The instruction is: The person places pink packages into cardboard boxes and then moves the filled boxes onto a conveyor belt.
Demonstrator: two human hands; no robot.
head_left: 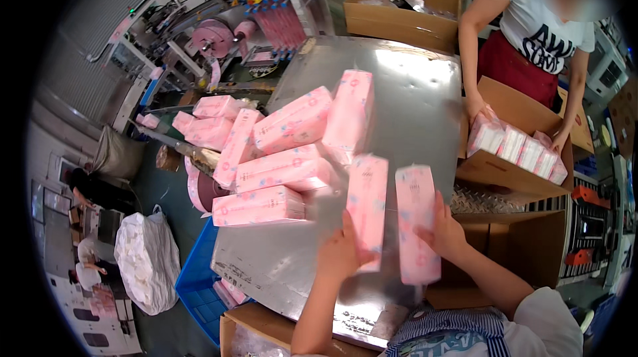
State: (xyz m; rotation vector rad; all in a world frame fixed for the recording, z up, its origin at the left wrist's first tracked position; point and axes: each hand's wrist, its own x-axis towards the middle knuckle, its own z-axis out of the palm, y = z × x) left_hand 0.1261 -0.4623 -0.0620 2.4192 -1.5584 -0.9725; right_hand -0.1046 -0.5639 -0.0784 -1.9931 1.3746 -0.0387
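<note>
My left hand (340, 250) grips a pink tissue pack (367, 204) held upright over the metal table (412, 104). My right hand (444, 232) grips a second upright pink pack (416, 221) beside it. Both packs are blurred from motion. Just left of them lies a loose pile of pink packs (279, 157) on the table.
Across the table a person in a white shirt (538, 21) holds a row of packs (515, 147) over an open cardboard box (525, 114). Another open box (518, 244) sits at my right, a blue crate (199, 277) at lower left, a conveyor machine (219, 31) behind.
</note>
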